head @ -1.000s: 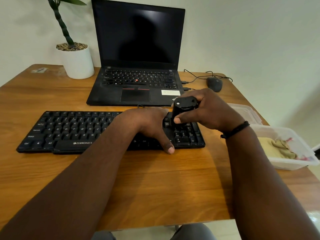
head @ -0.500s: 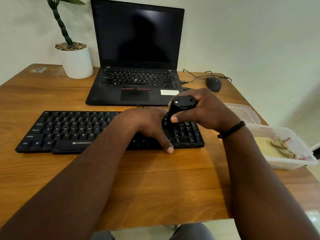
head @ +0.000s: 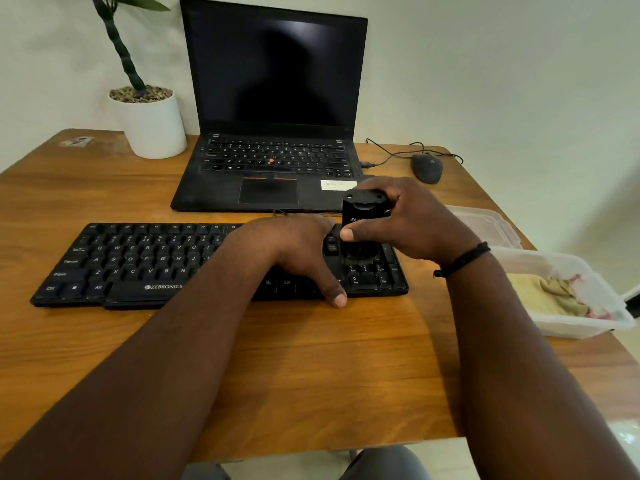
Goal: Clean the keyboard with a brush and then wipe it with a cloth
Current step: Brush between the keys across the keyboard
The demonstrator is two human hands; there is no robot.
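On my feed the worktop carries the black keyboard near its middle, my left hand resting flat across it (fingers relaxed), my right hand gripping the brush upright over its right-end keys.

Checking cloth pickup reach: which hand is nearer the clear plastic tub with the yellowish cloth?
Right. The right hand grips the black brush over the black keyboard's number pad, just left of the clear plastic tub. The left hand rests on the keyboard, farther left.
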